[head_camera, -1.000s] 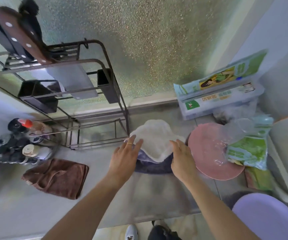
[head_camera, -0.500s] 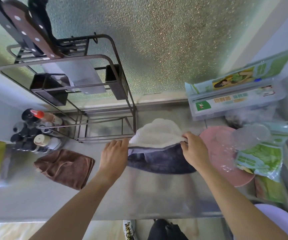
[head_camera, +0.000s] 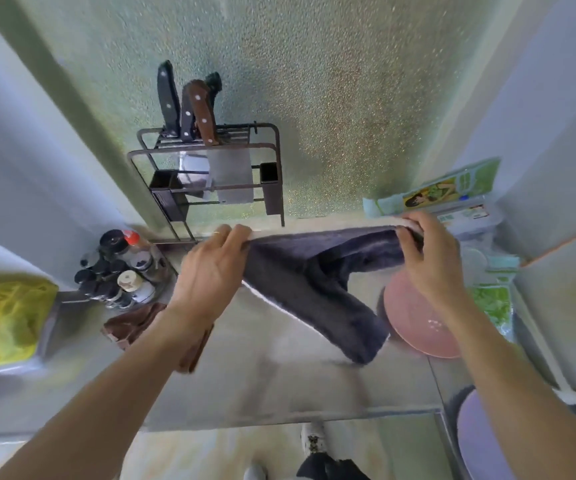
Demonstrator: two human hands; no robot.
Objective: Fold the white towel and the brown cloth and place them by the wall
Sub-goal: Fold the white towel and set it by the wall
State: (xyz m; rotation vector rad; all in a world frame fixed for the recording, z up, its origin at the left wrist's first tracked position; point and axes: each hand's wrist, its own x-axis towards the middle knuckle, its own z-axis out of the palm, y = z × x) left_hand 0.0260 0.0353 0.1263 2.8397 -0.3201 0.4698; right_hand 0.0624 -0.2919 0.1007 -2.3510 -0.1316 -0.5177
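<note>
The white towel (head_camera: 317,275) hangs stretched in the air above the steel counter (head_camera: 272,382), its dark grey side facing me and a thin white edge along the top. My left hand (head_camera: 210,268) pinches its left top corner and my right hand (head_camera: 428,254) grips its right top corner. The lower part droops to the right over the counter. The brown cloth (head_camera: 130,323) lies crumpled on the counter at the left, partly hidden under my left forearm.
A black knife rack (head_camera: 210,178) stands at the frosted window behind the towel. Spice bottles (head_camera: 120,268) cluster at the left, beside a yellow bag (head_camera: 6,320). A pink plate (head_camera: 414,320), green packets (head_camera: 490,303) and a film box (head_camera: 452,192) crowd the right.
Both hands have lifted the towel off the counter and pulled its top edge taut between them. The head view has tilted up and shifted right.
</note>
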